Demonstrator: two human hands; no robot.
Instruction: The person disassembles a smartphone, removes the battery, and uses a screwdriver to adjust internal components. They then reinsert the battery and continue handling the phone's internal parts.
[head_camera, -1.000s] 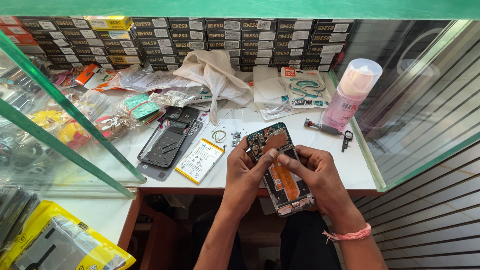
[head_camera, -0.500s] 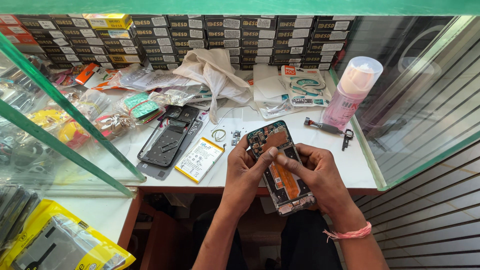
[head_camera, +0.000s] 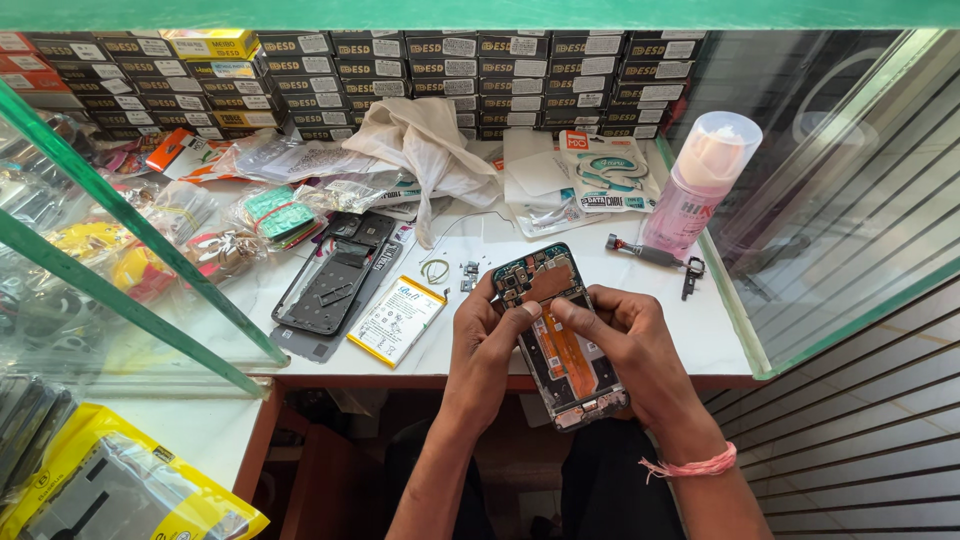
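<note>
Both my hands hold an opened phone (head_camera: 556, 340) with its back cover off, over the front edge of the white counter (head_camera: 640, 300). Its circuit board and an orange flex strip show inside. My left hand (head_camera: 487, 345) grips the phone's left side, thumb pressed on the upper board. My right hand (head_camera: 630, 345) cups the right side, its thumb tip meeting the left thumb on the board. A pink thread band circles my right wrist.
On the counter lie a white phone battery (head_camera: 400, 320), a black phone frame (head_camera: 335, 280), small screws and a wire ring (head_camera: 435, 270), a screwdriver (head_camera: 650, 256), a pink bottle (head_camera: 700, 185), a white cloth (head_camera: 425, 150), packets and stacked boxes (head_camera: 420, 70). Glass panes stand left and right.
The phone and both hands have stayed almost in place; my thumbs shifted slightly on the upper board.
</note>
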